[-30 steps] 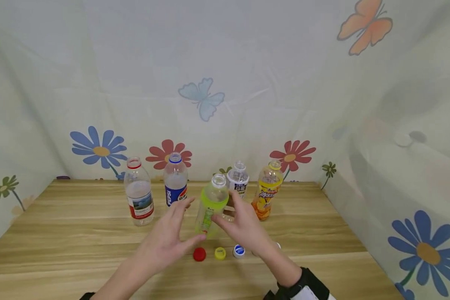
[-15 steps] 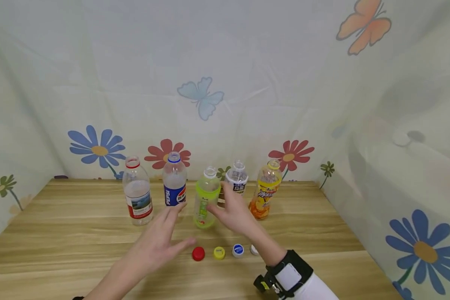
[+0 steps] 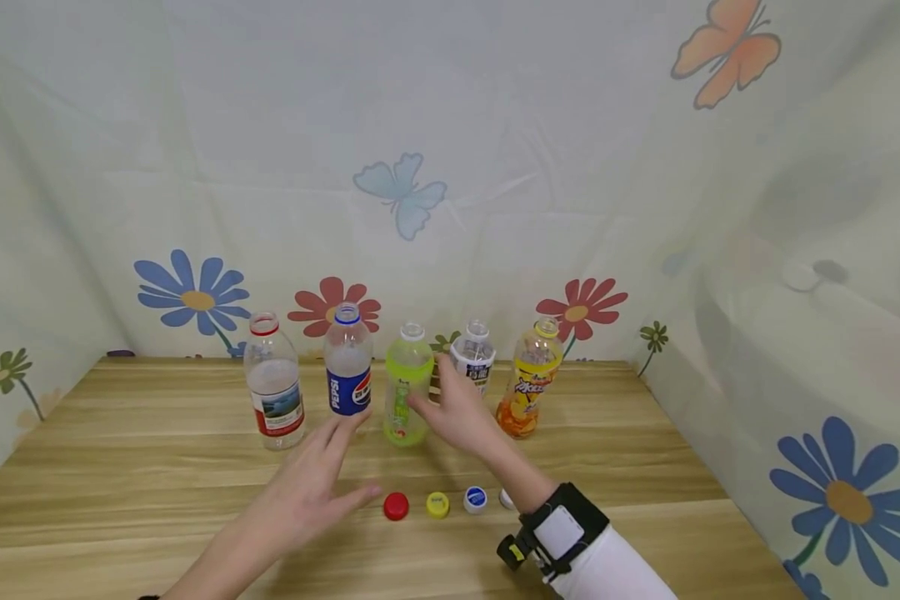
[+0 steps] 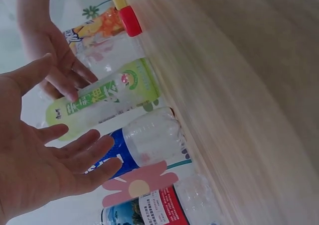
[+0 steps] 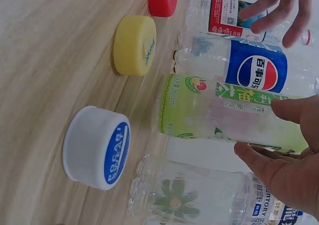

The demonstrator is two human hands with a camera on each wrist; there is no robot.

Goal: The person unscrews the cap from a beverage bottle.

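An uncapped clear bottle with a green label stands upright in the middle of a row of bottles. My right hand holds it from the right, thumb on its front and fingers round its far side, as the right wrist view shows. My left hand hovers low to its left with fingers spread, holding nothing. Its fingertips overlap the base of the blue-labelled Pepsi bottle in the head view. In the left wrist view, the left palm faces the green-labelled bottle with a gap between.
A red-ringed water bottle stands at far left. Right of my right hand are a white-labelled bottle and an orange-labelled one. In front lie a red cap, a yellow cap, a blue-topped white cap and another white cap.
The green-labelled bottle has moved back and left into the row, from tilted to upright, with my right hand on it. My left hand has drawn away from it, down and left.
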